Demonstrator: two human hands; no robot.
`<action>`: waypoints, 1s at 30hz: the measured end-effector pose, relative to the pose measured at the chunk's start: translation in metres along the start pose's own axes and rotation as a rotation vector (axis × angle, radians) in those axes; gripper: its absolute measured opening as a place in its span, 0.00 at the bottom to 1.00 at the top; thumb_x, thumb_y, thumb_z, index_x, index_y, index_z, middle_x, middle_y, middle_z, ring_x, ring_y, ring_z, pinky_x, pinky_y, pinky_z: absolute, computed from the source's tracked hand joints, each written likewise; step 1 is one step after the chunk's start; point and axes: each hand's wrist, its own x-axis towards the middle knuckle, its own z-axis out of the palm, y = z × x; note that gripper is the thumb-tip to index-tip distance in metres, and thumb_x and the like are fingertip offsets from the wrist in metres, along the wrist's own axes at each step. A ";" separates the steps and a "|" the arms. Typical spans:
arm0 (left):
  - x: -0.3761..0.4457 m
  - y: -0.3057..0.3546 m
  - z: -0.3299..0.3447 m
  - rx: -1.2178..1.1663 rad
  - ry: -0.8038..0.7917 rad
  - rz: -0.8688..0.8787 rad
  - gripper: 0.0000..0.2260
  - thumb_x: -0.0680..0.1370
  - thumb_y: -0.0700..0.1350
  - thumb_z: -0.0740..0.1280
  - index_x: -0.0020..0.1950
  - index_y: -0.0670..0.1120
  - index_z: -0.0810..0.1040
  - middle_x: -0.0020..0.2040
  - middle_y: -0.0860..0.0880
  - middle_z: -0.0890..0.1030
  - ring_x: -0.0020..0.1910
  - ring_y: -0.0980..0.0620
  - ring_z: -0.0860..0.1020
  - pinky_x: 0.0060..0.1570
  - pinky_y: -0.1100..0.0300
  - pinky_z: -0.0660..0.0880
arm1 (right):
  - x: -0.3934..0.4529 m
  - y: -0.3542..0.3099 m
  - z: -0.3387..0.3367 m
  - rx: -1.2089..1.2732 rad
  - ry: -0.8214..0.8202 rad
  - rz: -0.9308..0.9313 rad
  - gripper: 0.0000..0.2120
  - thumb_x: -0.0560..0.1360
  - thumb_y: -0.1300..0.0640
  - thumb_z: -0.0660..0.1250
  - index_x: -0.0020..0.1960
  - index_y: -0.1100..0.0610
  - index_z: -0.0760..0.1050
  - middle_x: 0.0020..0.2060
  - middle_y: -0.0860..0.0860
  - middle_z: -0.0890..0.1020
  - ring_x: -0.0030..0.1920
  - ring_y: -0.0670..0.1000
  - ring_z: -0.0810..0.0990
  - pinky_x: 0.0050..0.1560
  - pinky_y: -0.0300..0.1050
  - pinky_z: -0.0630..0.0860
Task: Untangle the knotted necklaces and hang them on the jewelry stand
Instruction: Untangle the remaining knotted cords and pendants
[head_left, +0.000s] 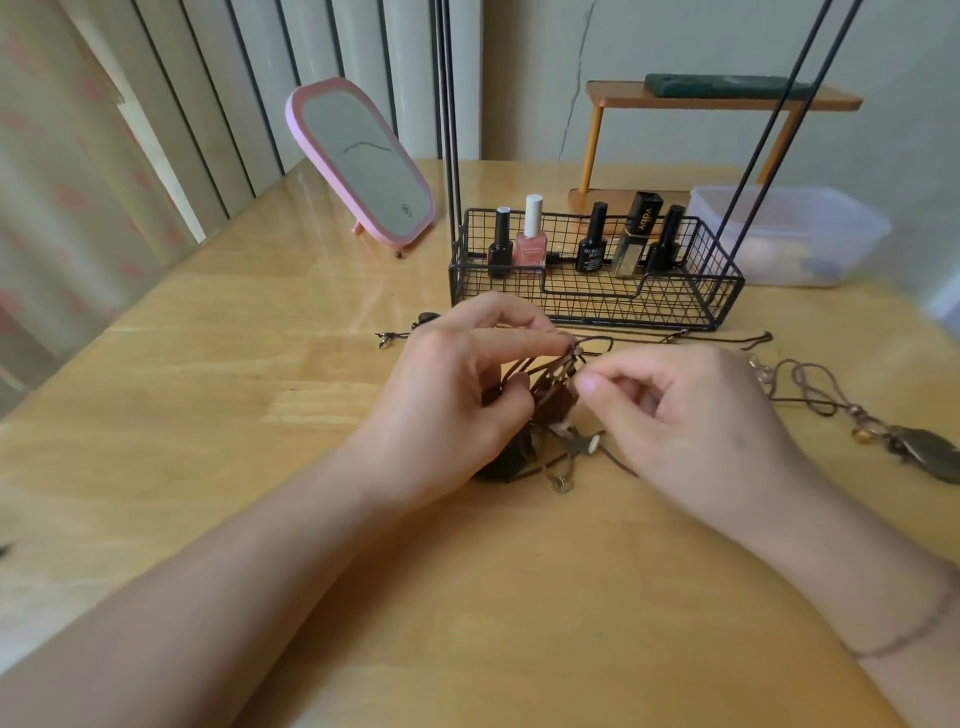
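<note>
Nearest, both hands met over the knotted bundle of dark brown cord necklaces (540, 400) on the pale wooden tabletop (208, 415). Left hand (457, 384) fingers pinched cords at the knot; right hand (691, 415) fingers pinched a strand beside it. Beyond the bundle stood the black wire jewelry stand (597, 291), holding nail polish bottles (531, 234).

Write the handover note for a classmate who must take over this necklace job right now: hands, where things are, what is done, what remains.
Left hand: holds the tangled bundle of dark brown cord necklaces above the wooden table.
Right hand: fingers pinch a strand at the knot.
A grey cord necklace with a metal pendant lies on the table to the right.
The black wire jewelry stand stands behind; no necklace visibly hangs on it.
Done: nothing hung.
Left: free the knot, hang each necklace.
</note>
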 end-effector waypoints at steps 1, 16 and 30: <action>0.000 0.000 0.000 -0.029 0.004 -0.011 0.18 0.73 0.33 0.67 0.58 0.49 0.84 0.54 0.57 0.78 0.34 0.57 0.74 0.37 0.63 0.75 | 0.003 0.003 -0.001 0.008 0.019 0.053 0.06 0.74 0.53 0.72 0.38 0.49 0.83 0.26 0.45 0.78 0.27 0.45 0.75 0.30 0.38 0.71; 0.001 -0.001 -0.003 -0.189 -0.004 -0.141 0.15 0.72 0.36 0.66 0.52 0.53 0.84 0.52 0.57 0.80 0.30 0.44 0.76 0.31 0.55 0.76 | 0.009 0.008 -0.009 0.681 -0.202 0.179 0.07 0.80 0.59 0.66 0.44 0.58 0.78 0.38 0.51 0.83 0.36 0.43 0.76 0.32 0.30 0.70; 0.000 0.003 -0.005 0.038 -0.044 -0.037 0.05 0.76 0.41 0.73 0.51 0.43 0.86 0.48 0.53 0.81 0.34 0.71 0.73 0.35 0.78 0.64 | 0.010 0.010 -0.014 0.427 -0.076 0.007 0.12 0.79 0.49 0.65 0.39 0.49 0.78 0.25 0.41 0.75 0.28 0.43 0.74 0.34 0.38 0.71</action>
